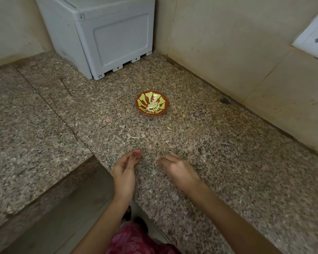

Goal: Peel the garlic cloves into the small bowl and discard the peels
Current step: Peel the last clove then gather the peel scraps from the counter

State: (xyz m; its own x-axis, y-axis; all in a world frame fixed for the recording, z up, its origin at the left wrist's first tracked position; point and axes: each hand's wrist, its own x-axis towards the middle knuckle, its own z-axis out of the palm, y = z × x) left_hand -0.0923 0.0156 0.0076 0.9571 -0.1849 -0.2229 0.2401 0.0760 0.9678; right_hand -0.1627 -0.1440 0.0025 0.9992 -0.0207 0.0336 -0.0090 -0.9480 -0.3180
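Observation:
A small red bowl (151,105) with a green petal pattern stands on the speckled granite counter (209,153). Several peeled pale garlic cloves (153,107) lie in its middle. My left hand (125,171) hovers at the counter's front corner with its fingers loosely cupped, palm turned right, holding nothing that I can see. To its right, my right hand (178,168) rests palm down on the counter, fingers bent with the tips on the stone. Two thin scraps of peel (135,137) lie between the hands and the bowl.
A grey plastic box (106,37) stands in the back corner against the tiled wall. A white wall socket (314,37) is at the upper right. A lower granite step (26,125) runs along the left.

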